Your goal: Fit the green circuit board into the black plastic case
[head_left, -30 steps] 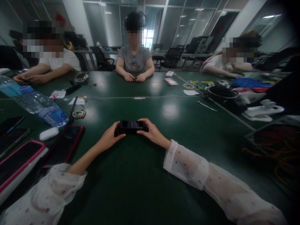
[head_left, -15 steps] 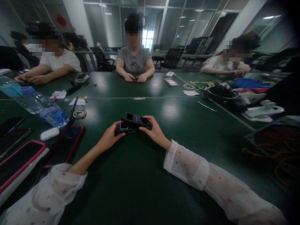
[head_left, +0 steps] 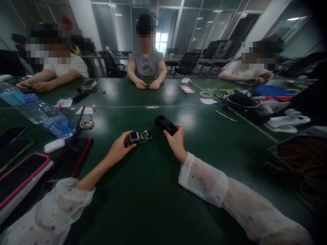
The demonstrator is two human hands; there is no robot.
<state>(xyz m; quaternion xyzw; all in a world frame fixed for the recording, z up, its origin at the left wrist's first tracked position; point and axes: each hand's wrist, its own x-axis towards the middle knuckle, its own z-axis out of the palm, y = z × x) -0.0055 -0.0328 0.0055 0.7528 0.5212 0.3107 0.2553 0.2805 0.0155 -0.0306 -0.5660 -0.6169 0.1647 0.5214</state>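
Observation:
My left hand (head_left: pixel 120 146) grips the left end of a green circuit board (head_left: pixel 145 136), which has a small dark screen (head_left: pixel 134 136) in a light frame. To the right, my right hand (head_left: pixel 175 137) holds a black plastic cover (head_left: pixel 163 123) with openings in it, by its near right end. The cover is tilted and apart from the board, a little farther up the green table (head_left: pixel 153 190). The fingertips behind each part are partly hidden.
Phones (head_left: pixel 70 156), a white case (head_left: pixel 54 145), a bracelet (head_left: pixel 87 124) and water bottles (head_left: pixel 51 115) lie on the left. A wrench (head_left: pixel 226 116), cables (head_left: pixel 216 93) and a white tool (head_left: pixel 287 120) are on the right. Three people (head_left: pixel 146 64) sit across the table.
The black cover has come off the circuit board and moved right with my right hand, uncovering the board's screen and parts. My left hand has stayed nearly still.

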